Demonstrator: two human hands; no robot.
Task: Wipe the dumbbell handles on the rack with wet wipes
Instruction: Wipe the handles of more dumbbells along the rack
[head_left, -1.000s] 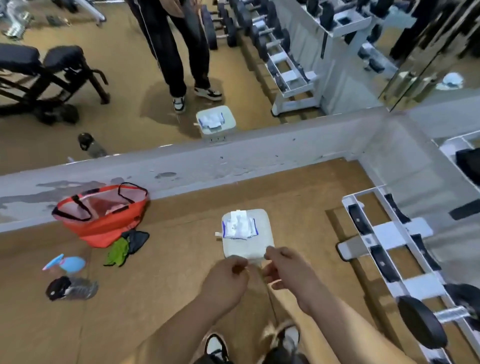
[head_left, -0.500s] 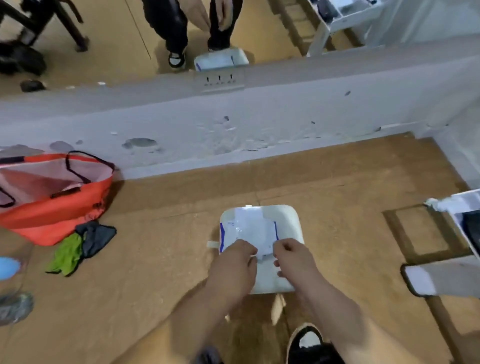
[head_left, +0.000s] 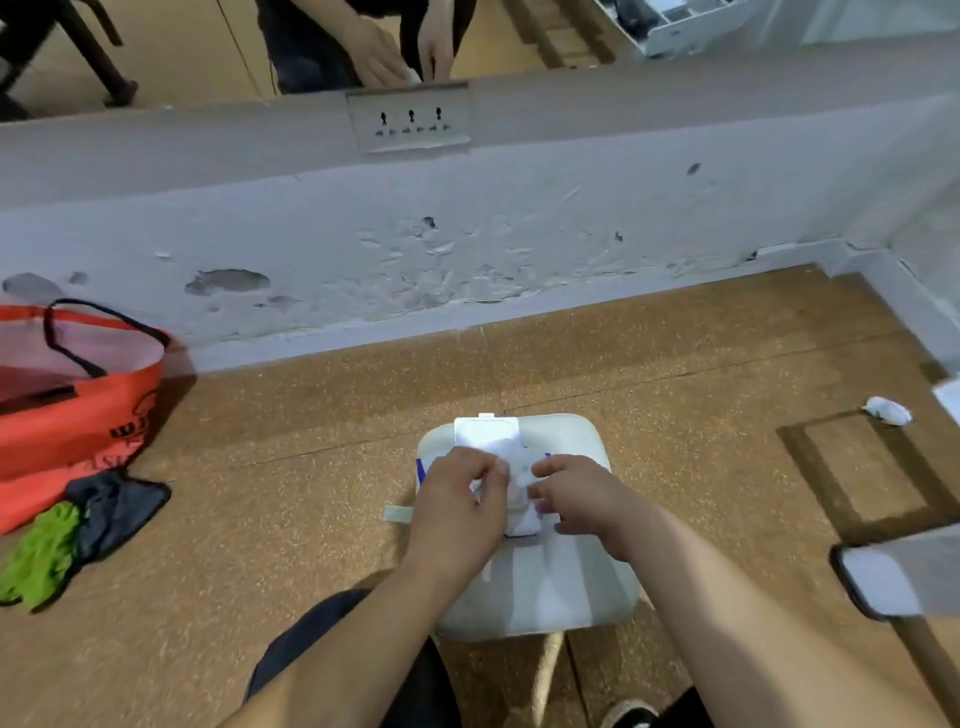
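Observation:
A pack of wet wipes (head_left: 488, 434) with its lid flipped open lies on a white stool (head_left: 566, 587) on the floor in front of me. My left hand (head_left: 462, 499) and my right hand (head_left: 576, 499) are both down on the pack, fingers curled, pinching the white wipe (head_left: 519, 483) that sticks up from the opening between them. No dumbbells show; only a white foot of the rack (head_left: 883, 577) enters at the right edge.
A grey wall base with a socket plate (head_left: 410, 122) runs behind the stool, a mirror above it. An orange bag (head_left: 67, 405) and green and dark cloths (head_left: 78, 535) lie left. A crumpled white wipe (head_left: 888, 410) lies on the cork floor at right.
I have bent lower and closer to the stool. Both hands moved from above the stool's near edge forward onto the pack and took hold of the wipe.

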